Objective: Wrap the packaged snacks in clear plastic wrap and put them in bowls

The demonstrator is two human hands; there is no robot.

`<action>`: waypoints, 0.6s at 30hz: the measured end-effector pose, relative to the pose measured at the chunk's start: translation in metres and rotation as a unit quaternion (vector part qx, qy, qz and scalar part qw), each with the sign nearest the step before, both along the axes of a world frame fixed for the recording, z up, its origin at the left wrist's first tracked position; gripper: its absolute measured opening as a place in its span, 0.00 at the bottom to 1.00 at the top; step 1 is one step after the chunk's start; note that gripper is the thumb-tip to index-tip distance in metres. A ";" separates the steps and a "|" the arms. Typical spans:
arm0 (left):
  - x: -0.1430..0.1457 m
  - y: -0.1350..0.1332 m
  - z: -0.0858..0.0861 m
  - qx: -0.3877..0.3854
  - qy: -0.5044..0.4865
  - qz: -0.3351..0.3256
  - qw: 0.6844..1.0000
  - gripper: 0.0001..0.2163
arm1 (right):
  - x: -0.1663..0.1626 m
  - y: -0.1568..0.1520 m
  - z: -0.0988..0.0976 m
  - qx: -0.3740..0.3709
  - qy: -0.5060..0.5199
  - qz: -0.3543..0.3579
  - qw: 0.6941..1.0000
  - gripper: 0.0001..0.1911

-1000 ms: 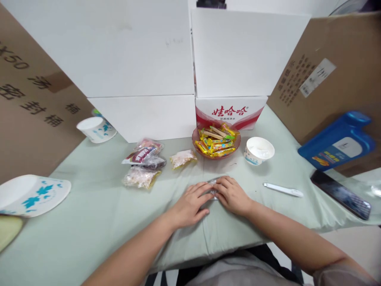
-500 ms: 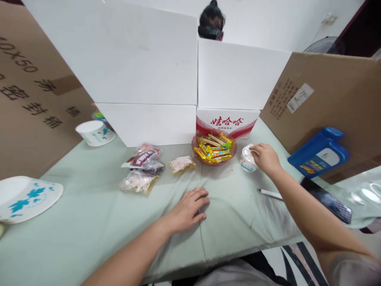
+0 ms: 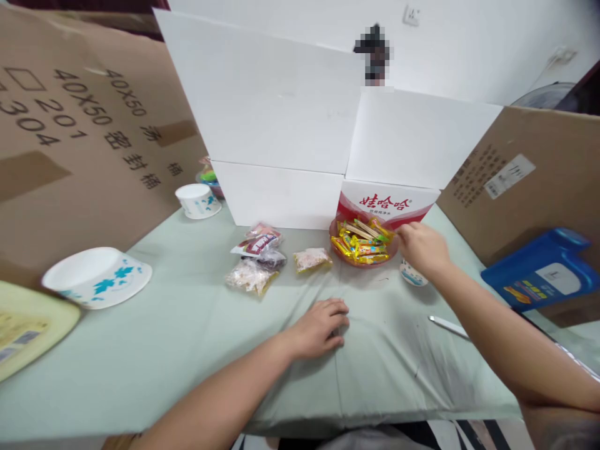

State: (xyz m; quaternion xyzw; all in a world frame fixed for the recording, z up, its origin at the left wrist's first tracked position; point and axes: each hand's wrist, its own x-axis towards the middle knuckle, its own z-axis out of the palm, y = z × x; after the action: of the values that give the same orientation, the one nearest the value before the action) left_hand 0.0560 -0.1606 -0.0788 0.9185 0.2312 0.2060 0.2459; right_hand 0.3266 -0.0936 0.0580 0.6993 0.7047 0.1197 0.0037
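Observation:
My right hand [image 3: 424,249] hovers over a small white-and-blue paper cup [image 3: 413,275], fingertips drawn together beside the right rim of a reddish bowl [image 3: 392,255]. Whatever the fingertips may pinch is too small or hidden to make out, and the hand covers most of the cup's top. In the bowl lie yellow-wrapped snack sticks [image 3: 370,250] and several thin wooden-looking sticks [image 3: 365,230]. My left hand [image 3: 321,328] rests flat on the green tablecloth with fingers extended, holding nothing. Beyond it sit a small clear packet [image 3: 312,260] and a pile of packaged snacks [image 3: 257,257].
White panels [image 3: 276,194] and a printed white box [image 3: 384,203] stand behind, with cardboard [image 3: 94,125] at the left. Two white paper bowls [image 3: 98,278] [image 3: 197,201] are at left. A blue bottle [image 3: 539,269] and a pale slim stick [image 3: 447,326] lie at right. A person's head shows beyond.
My view has turned left. My right hand has moved off the cup's rim, up and toward the bowl. The left hand stays flat on the cloth.

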 end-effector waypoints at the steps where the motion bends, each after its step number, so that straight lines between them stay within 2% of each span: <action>1: 0.000 0.000 0.001 0.000 -0.020 -0.001 1.000 0.10 | -0.022 -0.004 -0.005 0.013 0.009 0.051 0.999 0.16; 3: -0.001 0.001 0.006 -0.001 -0.066 -0.004 0.998 0.05 | -0.067 -0.008 -0.025 0.014 0.065 0.255 0.965 0.14; 4: -0.002 0.001 0.009 -0.001 -0.090 -0.003 0.996 0.05 | -0.089 -0.008 -0.040 0.008 0.085 0.322 0.943 0.15; 5: -0.003 0.001 0.012 0.000 -0.115 -0.001 0.993 0.05 | -0.109 -0.005 -0.055 0.008 0.098 0.352 0.931 0.18; 6: -0.004 0.001 0.015 0.005 -0.140 0.006 0.990 0.06 | -0.126 -0.001 -0.071 0.010 0.105 0.352 0.930 0.22; 8: -0.007 0.002 0.020 0.024 -0.193 0.036 0.980 0.08 | -0.151 0.009 -0.096 -0.009 0.111 0.296 0.949 0.26; 10: -0.010 0.003 0.022 0.046 -0.235 0.082 0.967 0.10 | -0.163 0.016 -0.112 -0.028 0.114 0.243 0.963 0.26; 12: -0.012 0.005 0.023 0.063 -0.253 0.129 0.957 0.11 | -0.164 0.013 -0.118 -0.035 0.116 0.222 0.967 0.25; 14: -0.013 0.007 0.023 0.078 -0.254 0.166 0.950 0.11 | -0.156 0.000 -0.118 -0.039 0.115 0.233 0.965 0.24; 18: -0.011 0.007 0.019 0.097 -0.217 0.201 0.950 0.07 | -0.116 -0.049 -0.119 -0.039 0.096 0.278 0.955 0.24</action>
State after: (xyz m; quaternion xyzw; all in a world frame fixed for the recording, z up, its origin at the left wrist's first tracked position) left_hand 0.0454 -0.1536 -0.0595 0.8052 0.3311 0.4673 0.1538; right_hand 0.2103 -0.1421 -0.0608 0.4831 0.8726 0.0209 -0.0695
